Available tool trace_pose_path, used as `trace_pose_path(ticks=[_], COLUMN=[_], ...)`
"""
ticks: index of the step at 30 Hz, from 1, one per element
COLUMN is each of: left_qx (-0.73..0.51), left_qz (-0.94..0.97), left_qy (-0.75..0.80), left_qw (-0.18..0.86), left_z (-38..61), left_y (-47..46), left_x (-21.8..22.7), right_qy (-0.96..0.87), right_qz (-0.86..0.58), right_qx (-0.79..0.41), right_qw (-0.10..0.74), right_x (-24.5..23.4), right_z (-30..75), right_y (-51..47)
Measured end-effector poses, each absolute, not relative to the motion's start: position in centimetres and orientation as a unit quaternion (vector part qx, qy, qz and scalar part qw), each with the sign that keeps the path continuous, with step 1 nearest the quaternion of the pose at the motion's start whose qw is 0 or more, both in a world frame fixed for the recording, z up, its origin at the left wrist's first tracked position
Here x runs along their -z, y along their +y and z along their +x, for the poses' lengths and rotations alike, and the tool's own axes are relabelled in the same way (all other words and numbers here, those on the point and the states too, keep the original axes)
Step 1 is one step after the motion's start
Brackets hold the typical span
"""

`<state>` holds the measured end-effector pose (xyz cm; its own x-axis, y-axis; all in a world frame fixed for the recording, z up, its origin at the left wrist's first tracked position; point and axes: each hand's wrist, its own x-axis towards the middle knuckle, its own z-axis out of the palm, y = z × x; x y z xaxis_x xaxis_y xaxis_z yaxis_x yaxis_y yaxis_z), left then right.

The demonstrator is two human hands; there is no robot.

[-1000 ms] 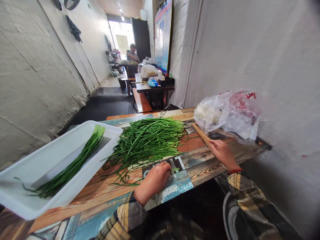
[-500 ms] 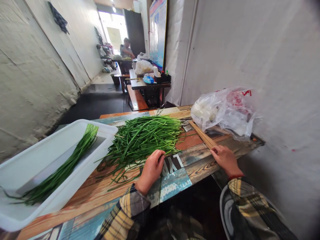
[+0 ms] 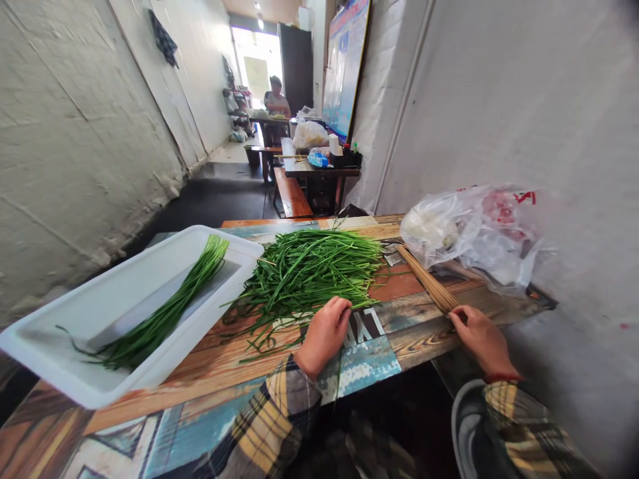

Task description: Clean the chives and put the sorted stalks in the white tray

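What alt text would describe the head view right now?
A person's left hand is by a pile of green stalks; the right hand touches a bundle of thin sticks. A white tray at left holds more stalks.

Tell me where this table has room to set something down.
Bare tabletop shows between the white tub and the left sleeve, and between the left hand and the right hand. Mid-table is crowded with green stalks; the right end, with wooden sticks and a plastic bag.
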<state>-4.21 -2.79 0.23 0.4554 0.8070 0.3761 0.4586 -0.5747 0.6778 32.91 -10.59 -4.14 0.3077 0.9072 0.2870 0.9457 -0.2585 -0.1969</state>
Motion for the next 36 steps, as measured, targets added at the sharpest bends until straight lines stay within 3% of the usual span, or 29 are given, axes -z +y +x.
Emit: trace_pose_path(ticks=[19, 25, 30, 34, 36], left_qx=[-0.371, -0.375, -0.373, -0.377, -0.376], left_qz=[0.811, 0.814, 0.82, 0.818, 0.816], left_qy=[0.389, 0.385, 0.376, 0.378, 0.381], left_qw=[0.229, 0.222, 0.216, 0.215, 0.217], left_z=[-4.5, -4.4, -4.3, -4.2, -4.2], left_y=[-2.6, -2.2, -2.0, -2.0, -2.0], left_x=[0.1, 0.2, 0.4, 0.3, 0.2], right_qy=[-0.55, -0.493, -0.479, -0.469, -0.459], right_qz=[-0.817, -0.838, -0.802, -0.752, -0.701], right_qx=[0.022, -0.024, 0.128, 0.25, 0.298], right_qw=[0.17, 0.231, 0.333, 0.389, 0.457], right_x=[4.7, 4.1, 1.6, -3.5, -6.3], right_z=[33.6, 31.3, 28.5, 25.9, 24.3], right_y=[-11.8, -14.9, -18.9, -20.8, -20.9])
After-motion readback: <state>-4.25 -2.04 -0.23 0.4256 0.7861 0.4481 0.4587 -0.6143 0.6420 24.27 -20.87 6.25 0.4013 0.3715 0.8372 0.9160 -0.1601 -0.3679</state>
